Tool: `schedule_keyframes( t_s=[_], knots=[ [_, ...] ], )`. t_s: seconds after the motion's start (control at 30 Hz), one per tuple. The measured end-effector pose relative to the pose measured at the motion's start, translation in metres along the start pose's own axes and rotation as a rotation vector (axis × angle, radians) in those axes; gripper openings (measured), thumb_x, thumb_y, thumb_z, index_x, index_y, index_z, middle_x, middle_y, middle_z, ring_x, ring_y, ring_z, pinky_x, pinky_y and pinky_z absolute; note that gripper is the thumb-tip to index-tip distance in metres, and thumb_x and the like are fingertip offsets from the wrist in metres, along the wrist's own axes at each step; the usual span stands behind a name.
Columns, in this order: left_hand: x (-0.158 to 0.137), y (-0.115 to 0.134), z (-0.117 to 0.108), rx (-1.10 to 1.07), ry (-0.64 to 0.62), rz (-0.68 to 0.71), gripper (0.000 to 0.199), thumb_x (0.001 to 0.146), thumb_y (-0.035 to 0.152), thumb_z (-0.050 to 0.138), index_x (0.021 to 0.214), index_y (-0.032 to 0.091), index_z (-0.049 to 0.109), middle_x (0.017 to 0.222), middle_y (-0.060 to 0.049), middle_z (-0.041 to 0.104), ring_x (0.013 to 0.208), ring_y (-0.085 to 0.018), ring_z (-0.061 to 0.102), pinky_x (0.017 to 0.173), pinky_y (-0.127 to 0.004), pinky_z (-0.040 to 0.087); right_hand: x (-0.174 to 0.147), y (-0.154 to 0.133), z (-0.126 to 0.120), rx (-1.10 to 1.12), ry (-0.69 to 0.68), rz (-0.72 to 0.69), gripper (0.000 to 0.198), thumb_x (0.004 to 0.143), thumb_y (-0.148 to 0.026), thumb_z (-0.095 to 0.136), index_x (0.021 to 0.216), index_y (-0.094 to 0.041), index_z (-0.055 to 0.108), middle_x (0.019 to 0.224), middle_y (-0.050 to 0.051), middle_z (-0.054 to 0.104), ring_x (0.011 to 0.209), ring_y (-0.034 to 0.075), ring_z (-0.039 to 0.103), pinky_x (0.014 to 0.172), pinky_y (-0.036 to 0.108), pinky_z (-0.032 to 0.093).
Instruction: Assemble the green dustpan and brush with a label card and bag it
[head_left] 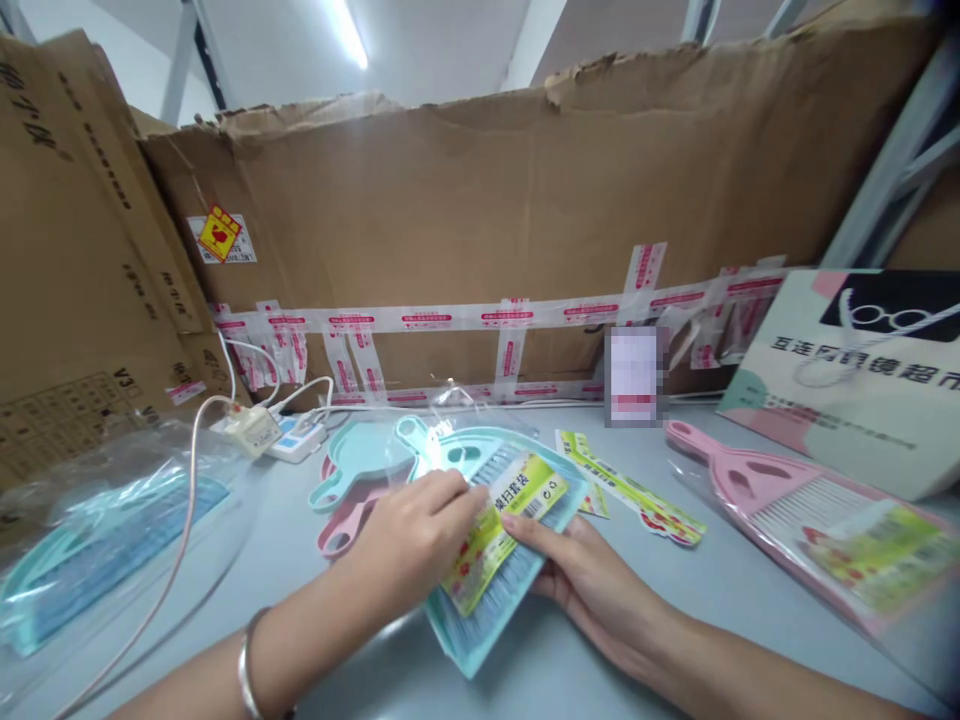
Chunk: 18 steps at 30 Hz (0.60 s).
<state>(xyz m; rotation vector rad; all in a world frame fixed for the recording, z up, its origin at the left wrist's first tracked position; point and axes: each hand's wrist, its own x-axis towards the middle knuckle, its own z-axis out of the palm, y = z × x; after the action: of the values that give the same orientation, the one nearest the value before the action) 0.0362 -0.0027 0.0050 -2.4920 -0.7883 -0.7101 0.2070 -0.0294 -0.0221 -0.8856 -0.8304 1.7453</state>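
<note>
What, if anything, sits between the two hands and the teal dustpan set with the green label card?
Nothing visible does. The left hand rests on the green label card lying on the teal dustpan set, and the right hand holds the set's edge from beneath. A clear bag lies behind them, not between.

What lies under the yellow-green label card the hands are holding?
The teal dustpan set, its brush bristles showing beside the label card. Left hand and right hand cover parts; the dustpan's underside is hidden.

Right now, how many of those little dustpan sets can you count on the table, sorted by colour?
Teal dustpans: 3, one held in the hands, one behind it, one bagged at left
Pink dustpans: 2, one bagged at right, one partly hidden
Total: 5
</note>
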Motion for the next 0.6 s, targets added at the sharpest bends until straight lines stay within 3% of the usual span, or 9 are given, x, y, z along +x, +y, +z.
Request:
schedule_keyframes(
  t_s=[0.07, 0.13, 0.2, 0.3, 0.37, 0.43, 0.5, 0.6],
  knots=[
    [0.000, 0.005, 0.000, -0.028, -0.014, 0.049, 0.020, 0.086, 0.011, 0.040, 0.092, 0.014, 0.059, 0.065, -0.003, 0.057, 0.054, -0.014, 0.051, 0.044, -0.024, 0.038, 0.001, 0.002, 0.000, 0.025, 0.017, 0.009, 0.035, 0.069, -0.029, 0.070, 0.099, -0.014, 0.059, 0.091, 0.007, 0.070, 0.077, 0.019, 0.066, 0.070, 0.032, 0.054],
    [-0.002, 0.003, -0.003, -0.089, 0.033, 0.001, 0.019, 0.086, 0.015, 0.045, 0.102, 0.016, 0.056, 0.077, -0.005, 0.061, 0.066, -0.016, 0.056, 0.056, -0.027, 0.045, 0.003, 0.002, -0.001, 0.077, 0.057, -0.007, 0.038, 0.068, -0.028, 0.071, 0.101, -0.015, 0.058, 0.091, 0.007, 0.070, 0.077, 0.019, 0.066, 0.070, 0.032, 0.054],
    [-0.004, -0.004, -0.007, -0.177, 0.170, -0.195, 0.033, 0.083, 0.024, 0.053, 0.115, 0.021, 0.048, 0.104, -0.010, 0.058, 0.094, -0.022, 0.055, 0.078, -0.037, 0.047, 0.005, -0.001, -0.002, 0.141, 0.108, -0.061, 0.042, 0.068, -0.026, 0.072, 0.106, -0.017, 0.056, 0.095, 0.005, 0.069, 0.080, 0.019, 0.066, 0.071, 0.031, 0.054],
    [-0.004, -0.017, -0.010, -0.504, 0.308, -0.694, 0.061, 0.077, 0.039, 0.059, 0.130, 0.024, 0.032, 0.133, -0.013, 0.037, 0.120, -0.028, 0.040, 0.096, -0.046, 0.038, 0.009, -0.006, -0.005, 0.226, 0.178, -0.146, 0.048, 0.068, -0.024, 0.072, 0.113, -0.022, 0.053, 0.100, 0.003, 0.068, 0.085, 0.018, 0.065, 0.071, 0.028, 0.054],
    [-0.002, -0.018, -0.007, -0.937, 0.188, -1.009, 0.067, 0.078, 0.047, 0.055, 0.133, 0.023, 0.026, 0.135, -0.015, 0.036, 0.119, -0.028, 0.043, 0.093, -0.045, 0.042, 0.010, -0.007, -0.005, 0.259, 0.201, -0.173, 0.051, 0.068, -0.024, 0.072, 0.115, -0.025, 0.052, 0.101, 0.001, 0.068, 0.087, 0.017, 0.065, 0.071, 0.027, 0.054],
    [0.001, -0.011, -0.002, -1.360, -0.042, -1.167, 0.066, 0.079, 0.049, 0.053, 0.133, 0.022, 0.026, 0.131, -0.015, 0.045, 0.111, -0.027, 0.052, 0.086, -0.043, 0.047, 0.009, -0.006, -0.004, 0.259, 0.197, -0.166, 0.054, 0.067, -0.026, 0.073, 0.116, -0.026, 0.052, 0.101, 0.001, 0.068, 0.087, 0.018, 0.065, 0.071, 0.028, 0.054],
    [0.003, -0.001, 0.003, -1.584, -0.158, -1.171, 0.063, 0.076, 0.043, 0.060, 0.129, 0.022, 0.033, 0.125, -0.014, 0.053, 0.104, -0.027, 0.058, 0.084, -0.041, 0.049, 0.008, -0.003, -0.002, 0.230, 0.178, -0.138, 0.055, 0.065, -0.028, 0.074, 0.116, -0.026, 0.052, 0.100, 0.001, 0.068, 0.085, 0.018, 0.065, 0.070, 0.028, 0.054],
    [0.004, 0.007, 0.007, -1.653, -0.112, -1.135, 0.058, 0.072, 0.033, 0.068, 0.122, 0.020, 0.042, 0.118, -0.012, 0.059, 0.099, -0.026, 0.061, 0.084, -0.037, 0.049, 0.009, -0.002, -0.003, 0.146, 0.171, -0.086, 0.052, 0.066, -0.036, 0.073, 0.113, -0.024, 0.054, 0.097, 0.003, 0.069, 0.079, 0.017, 0.065, 0.064, 0.027, 0.053]
  ],
)
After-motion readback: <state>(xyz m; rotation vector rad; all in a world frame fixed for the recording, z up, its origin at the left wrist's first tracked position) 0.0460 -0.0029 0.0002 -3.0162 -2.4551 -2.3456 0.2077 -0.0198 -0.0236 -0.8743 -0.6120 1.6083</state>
